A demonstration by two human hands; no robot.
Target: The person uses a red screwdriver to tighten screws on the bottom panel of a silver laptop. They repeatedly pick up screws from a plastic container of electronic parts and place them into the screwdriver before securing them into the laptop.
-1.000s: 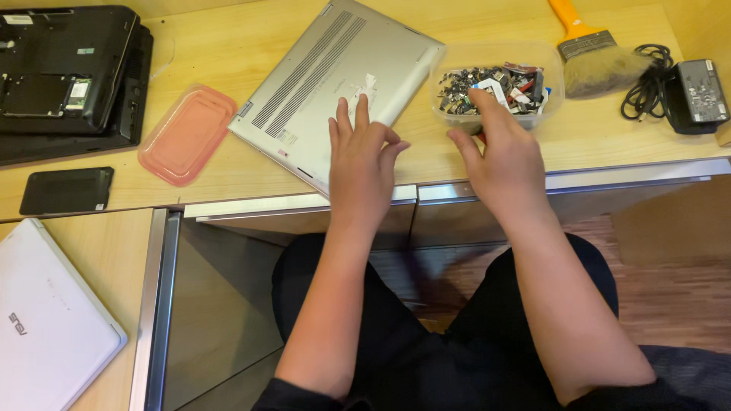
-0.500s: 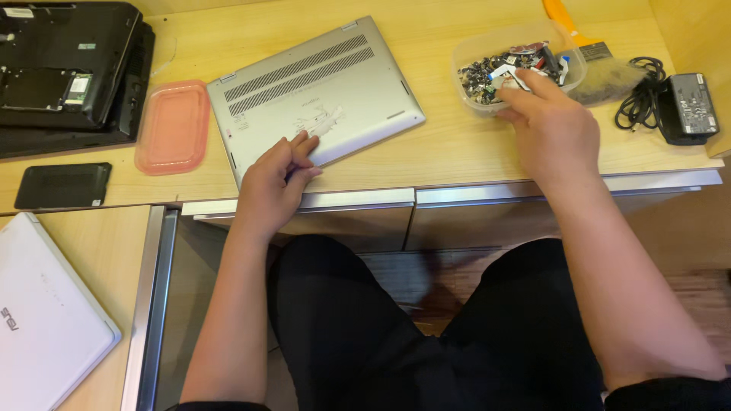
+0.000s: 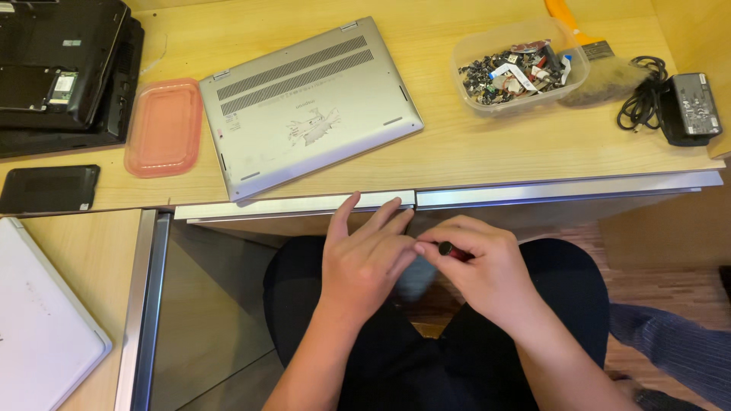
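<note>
- Wooden desk (image 3: 472, 152) fills the top of the view, and a silver laptop (image 3: 308, 103) lies on it upside down, its vents and screw holes facing up
- Both hands are down over the lap, below the desk edge, close together and touching at the fingertips
- Right hand (image 3: 487, 270) is closed around a small dark tool with a red part (image 3: 451, 250), maybe a little screwdriver; only its end shows between the fingers
- Left hand (image 3: 365, 259) holds nothing; its fingers are spread out flat and reach toward the tip of the tool
- To do this well, I think the tool should be held tight and low over the lap, so a tiny bit cannot drop to the floor
- Clear tub of small parts (image 3: 521, 68) sits on the desk, well apart from the hands
- Pink lid (image 3: 161, 128) lies just beside the laptop, a good spot for loose screws
- Black charger (image 3: 689, 106) and a brush (image 3: 598, 65) lie near the tub, out of the way
</note>
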